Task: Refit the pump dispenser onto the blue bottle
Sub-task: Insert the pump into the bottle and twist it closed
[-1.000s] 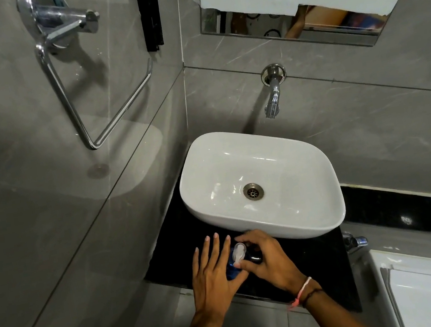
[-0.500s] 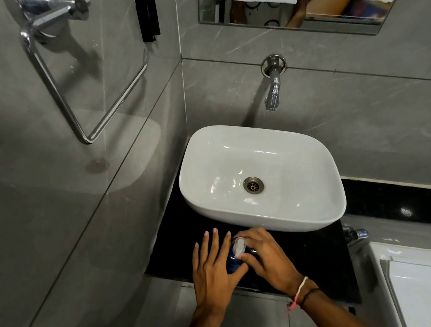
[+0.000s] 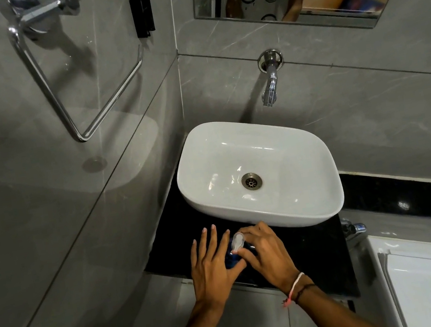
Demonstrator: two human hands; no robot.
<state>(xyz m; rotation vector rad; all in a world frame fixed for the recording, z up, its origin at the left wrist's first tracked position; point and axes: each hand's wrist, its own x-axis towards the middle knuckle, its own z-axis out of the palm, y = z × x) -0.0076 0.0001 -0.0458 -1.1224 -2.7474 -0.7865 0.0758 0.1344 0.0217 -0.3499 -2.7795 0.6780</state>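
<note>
Just in front of the sink point(image 3: 331, 195), on the black desk point(image 3: 314, 264), our left hand point(image 3: 211, 264) braces the blue bottle point(image 3: 231, 260) with straight, flat fingers so our right hand point(image 3: 270, 254), curled round the pump dispenser point(image 3: 237, 241), can seat it.

Centre frame, the basin point(image 3: 296, 212) is glossy white ceramic by its look; the counter point(image 3: 319, 260) beneath is polished black stone. The tap point(image 3: 270, 82) and the upper-left towel ring point(image 3: 45, 86) are bright chromed metal; the pump dispenser point(image 3: 238, 241) looks translucent plastic.

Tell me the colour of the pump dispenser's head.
The pump dispenser head is whitish and translucent, clearest in the head view.
</note>
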